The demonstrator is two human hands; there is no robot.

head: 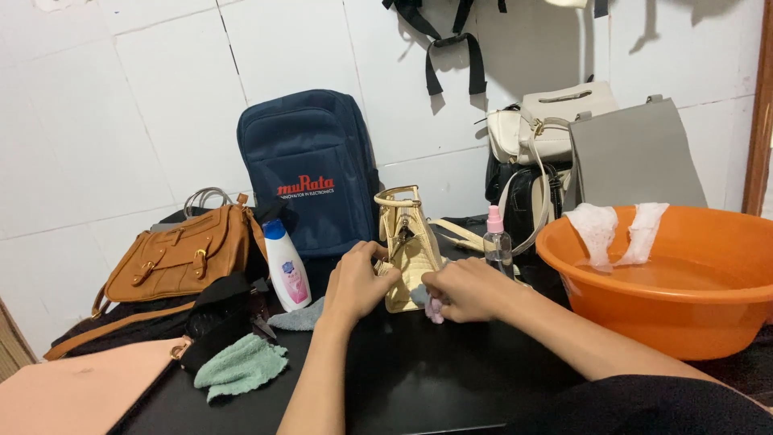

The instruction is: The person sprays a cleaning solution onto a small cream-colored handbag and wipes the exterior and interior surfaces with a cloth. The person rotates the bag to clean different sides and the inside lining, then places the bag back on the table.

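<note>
A small cream handbag (409, 242) with a gold handle stands upright on the black table (419, 379). My left hand (354, 278) grips its left side and steadies it. My right hand (467, 290) is closed on a small pink and grey cloth (432, 306), pressed against the lower right side of the bag. Just behind my right hand stands a small clear spray bottle (497, 242) with a pink top.
An orange basin (684, 306) of water with two white cloths over its rim sits at right. A white lotion bottle (286, 266), navy backpack (310, 169), brown handbag (181, 258), green cloth (241, 366), peach bag (80, 391) and other bags surround the work spot.
</note>
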